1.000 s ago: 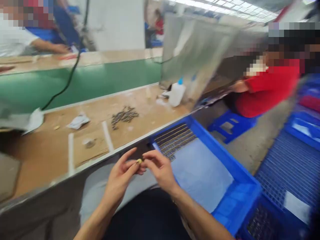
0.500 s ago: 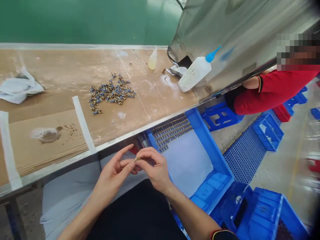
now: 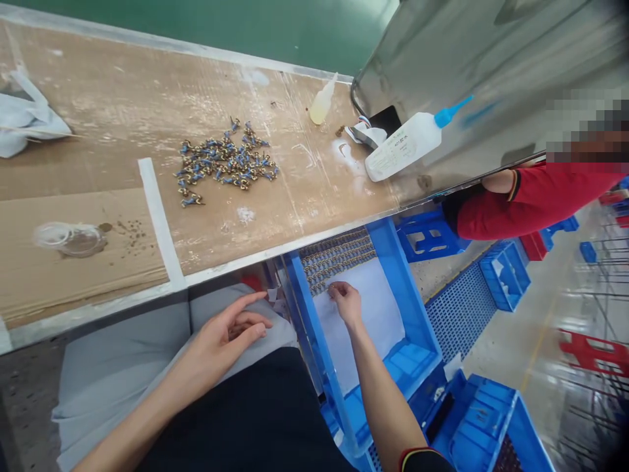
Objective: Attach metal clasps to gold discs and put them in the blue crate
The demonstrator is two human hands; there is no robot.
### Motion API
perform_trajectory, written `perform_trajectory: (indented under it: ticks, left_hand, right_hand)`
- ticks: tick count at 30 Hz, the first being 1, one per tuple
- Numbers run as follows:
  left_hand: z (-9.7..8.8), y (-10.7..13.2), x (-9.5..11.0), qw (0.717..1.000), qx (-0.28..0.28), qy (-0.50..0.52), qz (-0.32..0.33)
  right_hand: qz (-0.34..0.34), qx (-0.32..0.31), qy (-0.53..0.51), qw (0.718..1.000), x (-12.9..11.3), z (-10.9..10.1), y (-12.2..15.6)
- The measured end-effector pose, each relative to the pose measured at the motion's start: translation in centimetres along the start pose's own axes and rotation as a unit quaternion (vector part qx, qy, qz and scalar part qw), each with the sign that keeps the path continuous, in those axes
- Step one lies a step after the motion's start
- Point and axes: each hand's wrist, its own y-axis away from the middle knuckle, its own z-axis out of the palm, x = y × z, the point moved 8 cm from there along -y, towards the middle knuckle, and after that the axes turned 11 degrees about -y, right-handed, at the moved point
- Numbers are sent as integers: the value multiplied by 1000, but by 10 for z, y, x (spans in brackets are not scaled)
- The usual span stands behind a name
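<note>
My left hand (image 3: 230, 330) hovers over my lap with its fingers spread and holds nothing. My right hand (image 3: 345, 301) reaches into a blue crate (image 3: 417, 314) lined with white paper. Its fingertips are pinched on a small brass-and-blue part at the edge of the rows of parts (image 3: 337, 257) laid at the crate's far end. A loose pile of the same small parts (image 3: 223, 164) lies on the cardboard-covered bench (image 3: 147, 118) in front of me.
A white squeeze bottle with a blue nozzle (image 3: 410, 139) and a small yellowish bottle (image 3: 322, 103) lie on the bench by a steel panel. A plastic lid (image 3: 71, 237) and a crumpled bag (image 3: 24, 118) sit left. A co-worker's red sleeve (image 3: 531, 196) and more blue crates (image 3: 491, 426) are right.
My hands have parted: the right one moved from in front of me into the blue crate with the small part. The left hand stayed and opened. The view tilted down.
</note>
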Motion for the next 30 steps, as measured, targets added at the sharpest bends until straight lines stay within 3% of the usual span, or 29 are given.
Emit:
perform_trajectory:
  ticks: [12, 27, 30]
  left_hand:
    - [3, 4, -19, 1000, 0, 7, -3]
    - [1, 8, -22, 1000, 8, 9, 2]
    - [2, 8, -22, 1000, -7, 7, -3]
  right_hand:
    - [-35, -1, 24, 999, 7, -2, -5]
    - [-71, -4, 47, 996, -10, 9, -5]
    - [-73, 3, 48, 996, -11, 4, -1]
